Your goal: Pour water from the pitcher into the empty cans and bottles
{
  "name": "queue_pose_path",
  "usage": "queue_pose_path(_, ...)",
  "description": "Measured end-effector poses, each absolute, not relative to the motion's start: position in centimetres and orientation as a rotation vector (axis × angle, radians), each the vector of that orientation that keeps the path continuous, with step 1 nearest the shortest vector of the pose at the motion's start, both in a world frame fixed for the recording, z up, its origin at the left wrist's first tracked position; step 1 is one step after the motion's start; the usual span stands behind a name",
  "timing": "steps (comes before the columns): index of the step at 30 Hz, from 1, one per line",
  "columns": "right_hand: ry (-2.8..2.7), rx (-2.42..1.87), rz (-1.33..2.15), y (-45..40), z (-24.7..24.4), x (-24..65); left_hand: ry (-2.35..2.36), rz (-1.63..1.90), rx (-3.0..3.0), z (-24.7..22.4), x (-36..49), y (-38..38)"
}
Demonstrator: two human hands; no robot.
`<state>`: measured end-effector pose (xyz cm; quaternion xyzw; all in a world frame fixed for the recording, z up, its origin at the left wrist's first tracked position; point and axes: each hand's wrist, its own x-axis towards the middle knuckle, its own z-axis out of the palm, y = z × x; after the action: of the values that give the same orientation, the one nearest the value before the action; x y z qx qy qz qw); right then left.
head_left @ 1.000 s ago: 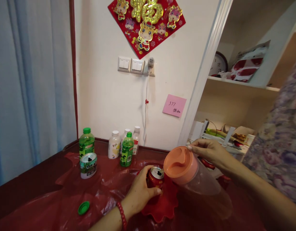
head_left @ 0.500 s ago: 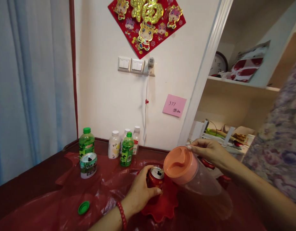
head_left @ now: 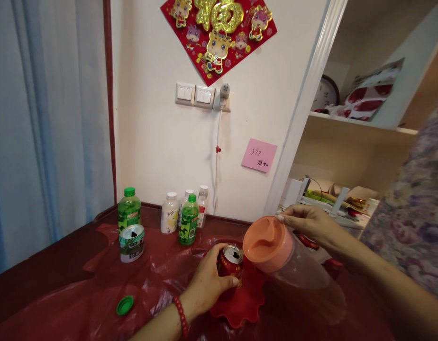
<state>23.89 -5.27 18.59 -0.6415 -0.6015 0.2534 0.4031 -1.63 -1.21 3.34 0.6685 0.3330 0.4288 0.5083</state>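
My left hand (head_left: 209,279), with a red bead bracelet on the wrist, is wrapped round a red can (head_left: 230,263) with its top opening showing. The can is over a red scalloped mat (head_left: 240,303). In my right hand (head_left: 306,221) is a clear pitcher (head_left: 304,265) with an orange lid (head_left: 267,241), held near the lid. The pitcher lies tilted, its lid end beside the can's top. Whether any liquid runs between them is too small to tell.
Two green bottles (head_left: 188,220), white-capped bottles (head_left: 169,213) and an open-topped can (head_left: 131,243) stand towards the wall. A green cap (head_left: 125,306) lies on the red plastic-covered table (head_left: 80,303). Shelves (head_left: 361,124) are at the right.
The view has shifted very slightly, moving the background a little to the right. My hands, the can and the pitcher keep nearly the same positions.
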Motion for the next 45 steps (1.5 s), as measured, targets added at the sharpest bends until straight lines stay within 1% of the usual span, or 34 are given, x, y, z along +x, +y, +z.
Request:
queue_pose_path(14,-1.502,-1.670,0.590,-5.8,19.9,22.8,0.789,1.017,1.627,3.3,-1.7,-1.1)
queue_pose_path(45,-1.528,-1.668,0.593,-5.9,19.9,23.0,0.780,1.035,1.599,2.4,-1.6,-1.0)
